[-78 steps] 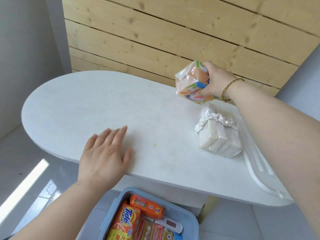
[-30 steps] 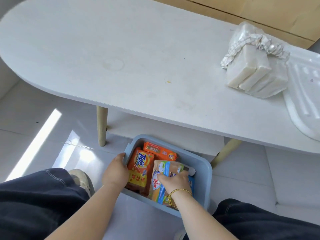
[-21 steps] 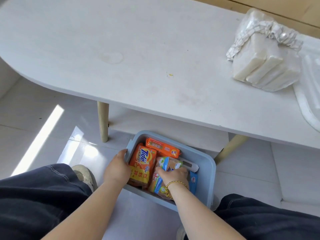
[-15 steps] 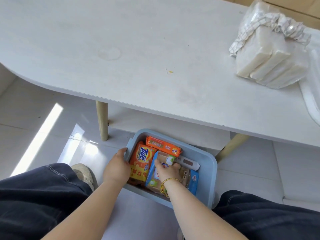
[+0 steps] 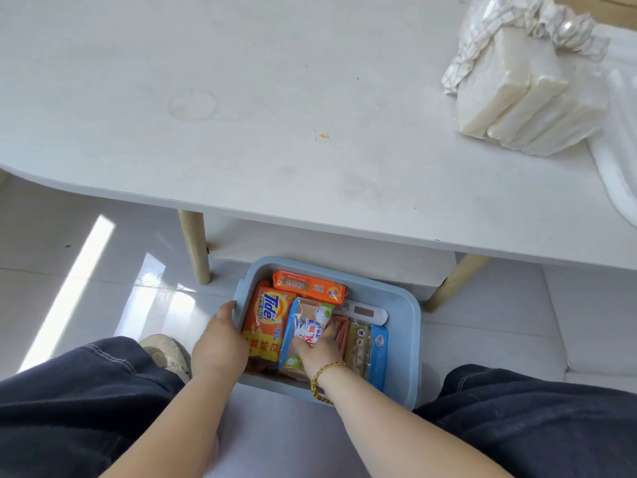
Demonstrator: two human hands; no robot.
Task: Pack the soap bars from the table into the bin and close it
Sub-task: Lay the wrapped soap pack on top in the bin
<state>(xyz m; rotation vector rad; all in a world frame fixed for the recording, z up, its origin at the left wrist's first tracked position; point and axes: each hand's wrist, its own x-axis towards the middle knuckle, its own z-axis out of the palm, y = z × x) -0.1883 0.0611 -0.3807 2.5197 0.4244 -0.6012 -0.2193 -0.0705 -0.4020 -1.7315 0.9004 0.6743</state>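
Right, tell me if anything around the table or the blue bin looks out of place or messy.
Little stands out. A small yellow crumb and a faint ring stain mark the white table top. The white lid overhangs the table's right edge. The clear bag of white soap bars remains unpacked.

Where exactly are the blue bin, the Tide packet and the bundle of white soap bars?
blue bin point(image 5: 401, 305): head view, on its far right rim.
Tide packet point(image 5: 267, 317): head view, on the printed orange front.
bundle of white soap bars point(image 5: 517, 101): head view, on the wrapped bars' top face.
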